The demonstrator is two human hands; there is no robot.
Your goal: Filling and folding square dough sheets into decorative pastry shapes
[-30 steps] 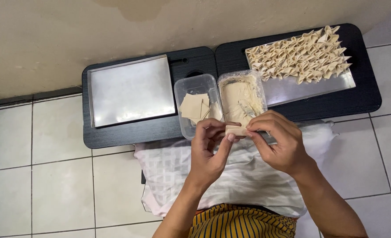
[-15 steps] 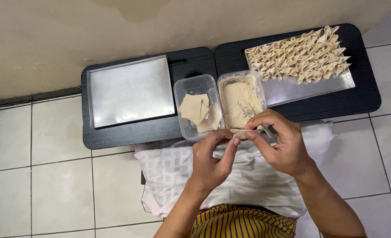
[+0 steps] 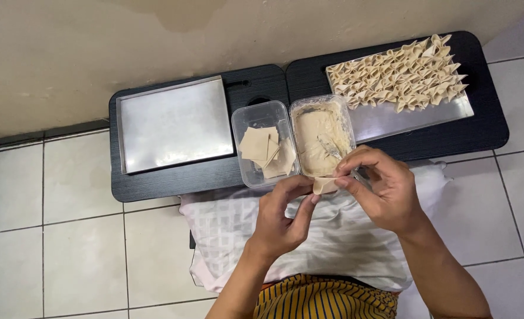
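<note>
Pale dough wrapper (image 3: 324, 185), pinched between both hands, left hand (image 3: 282, 215), right hand (image 3: 380, 189)

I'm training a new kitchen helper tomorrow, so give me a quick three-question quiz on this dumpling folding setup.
1. True or false: the flat steel tray on the left holds folded dumplings.
2. What do both hands, left hand and right hand, pinch together?
3. The clear plastic tub of square wrappers sits: A) left of the clear plastic tub of pale filling; B) right of it.

Key: 1 false; 2 a small pale dough wrapper; 3 A.
</note>
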